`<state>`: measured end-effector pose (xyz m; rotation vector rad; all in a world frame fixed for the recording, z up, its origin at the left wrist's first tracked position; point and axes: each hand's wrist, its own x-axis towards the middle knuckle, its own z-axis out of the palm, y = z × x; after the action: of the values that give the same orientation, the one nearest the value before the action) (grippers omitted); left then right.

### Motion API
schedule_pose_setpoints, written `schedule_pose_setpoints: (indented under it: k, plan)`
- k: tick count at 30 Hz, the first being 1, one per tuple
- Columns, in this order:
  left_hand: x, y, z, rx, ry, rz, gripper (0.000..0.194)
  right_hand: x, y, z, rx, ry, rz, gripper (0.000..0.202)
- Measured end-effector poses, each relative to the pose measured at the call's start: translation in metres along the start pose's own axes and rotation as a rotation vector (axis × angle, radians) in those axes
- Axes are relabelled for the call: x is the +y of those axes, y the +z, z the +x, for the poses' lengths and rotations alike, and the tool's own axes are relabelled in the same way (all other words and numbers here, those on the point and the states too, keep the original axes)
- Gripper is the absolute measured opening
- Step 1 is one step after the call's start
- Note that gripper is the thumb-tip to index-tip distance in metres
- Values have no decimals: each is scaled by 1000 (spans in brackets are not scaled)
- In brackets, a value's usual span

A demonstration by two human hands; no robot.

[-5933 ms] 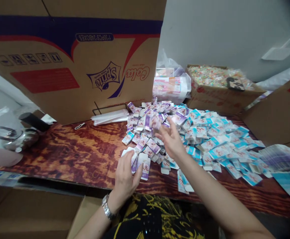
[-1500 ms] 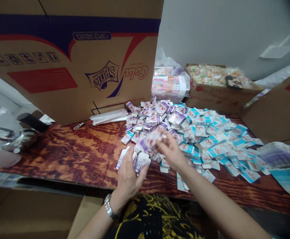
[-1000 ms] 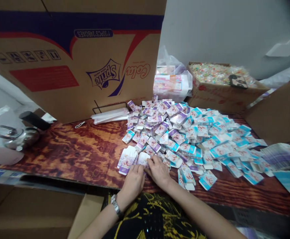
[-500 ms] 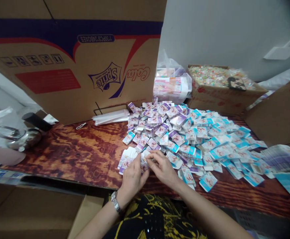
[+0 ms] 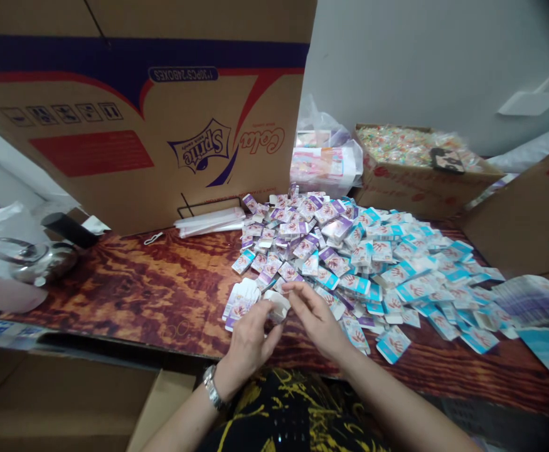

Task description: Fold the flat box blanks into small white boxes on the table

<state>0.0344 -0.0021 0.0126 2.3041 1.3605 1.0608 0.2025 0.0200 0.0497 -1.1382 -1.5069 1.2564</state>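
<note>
My left hand (image 5: 250,336), with a metal watch on its wrist, is closed around a small paper box (image 5: 278,304). The box's white inside shows at its end facing up. At the right edge of that box, the bent fingers of my right hand (image 5: 312,317) are closed on its rim or flap; the fingertips are partly hidden. Flat unfolded cartons (image 5: 242,297) with purple print lie just beyond my left hand. Close past my right hand spreads a heap of small printed boxes (image 5: 366,251), some purple and others blue.
A large cardboard carton (image 5: 128,150) stands at the back left. Behind the heap is an open box of wrapped candies (image 5: 410,179), beside a plastic bag (image 5: 325,160). Clear plastic sleeves (image 5: 211,221) lie left of the heap. Flat blue and purple cartons (image 5: 538,307) are at the right.
My right fingers have shifted slightly right along the small box. Its end now shows open and white between my hands. The heap looks unchanged.
</note>
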Motion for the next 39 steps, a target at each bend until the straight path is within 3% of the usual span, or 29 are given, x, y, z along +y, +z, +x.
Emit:
schedule_pose_setpoints:
  k: [3,5,10,15,17,20,22,23,25,26,28,30,32,35,39]
  plan:
    - [0,1,-2,5,23,35,36,-2,1,5,-66,73,78,20]
    - [0,3,-4,6,-13,50,44,-5,1,7,-63,66,10,18]
    - [2,6,-5,-24,-61,125,64,-13,6,1,52,-134,-339,16]
    - [0,10,-2,-44,-56,173,67,-10,16,-11,17,-290,-399,28]
    - [1,10,-2,-66,-63,171,67,-4,15,-9,-35,-276,-384,27]
    - [5,2,3,-89,-67,153,69,-1,3,11,-150,-131,-280,18]
    - [7,-6,7,-21,-89,141,69,-3,-11,32,-61,-15,-73,22]
    - [7,-10,8,32,-97,132,66,-5,-19,43,54,27,66,31]
    - [7,-14,9,89,-92,98,51,-7,-29,57,268,63,259,49]
    - [5,-13,7,69,-82,75,40,-5,-31,59,306,73,267,54]
    - [2,-7,1,-56,-80,54,25,5,-28,52,194,68,62,53]
    - [-2,4,-8,-208,-105,95,19,23,-17,35,-52,20,-342,42]
    - [-6,15,-16,-316,-124,167,19,43,-2,17,-171,0,-734,37]
    - [-12,26,-23,-370,-123,210,23,64,17,-1,-202,56,-1055,36]
    - [-16,31,-27,-364,-132,208,26,77,28,-3,-131,17,-1094,25]
